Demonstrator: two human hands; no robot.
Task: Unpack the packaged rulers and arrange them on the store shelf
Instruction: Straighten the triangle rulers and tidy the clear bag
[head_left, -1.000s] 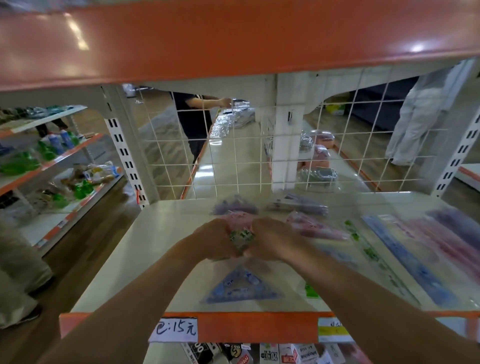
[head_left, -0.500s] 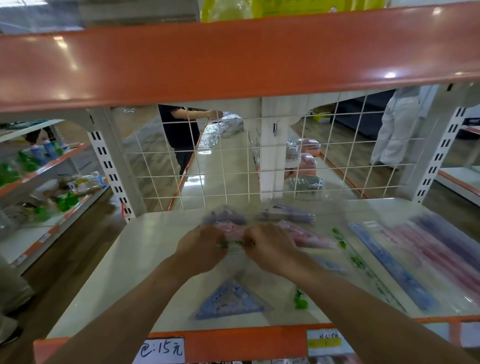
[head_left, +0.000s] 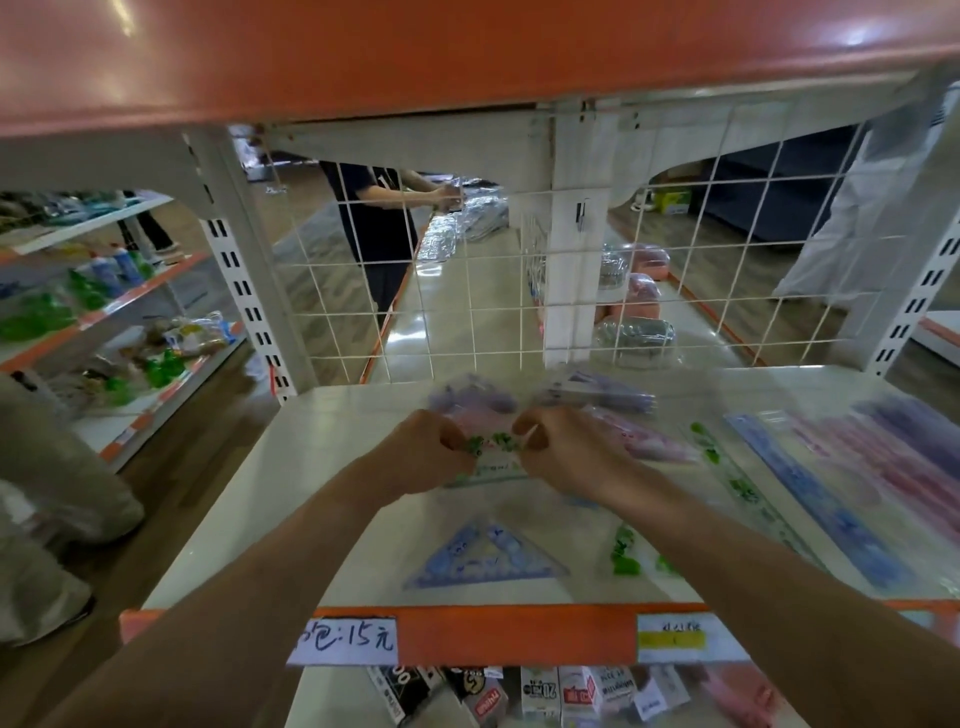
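Packaged ruler (head_left: 493, 458) pinched at its top edge by left hand (head_left: 428, 460) and right hand (head_left: 569, 457), shelf (head_left: 270, 493) open leftward

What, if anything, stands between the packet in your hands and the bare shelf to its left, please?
Nothing visible does. The left hand and right hand grip the packet above the shelf; the blue triangle lies nearer the front edge.

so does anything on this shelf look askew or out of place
Mildly: the blue triangle ruler lies alone by the shelf's front edge, away from the long rulers rowed at right. Nothing looks spilled or damaged.
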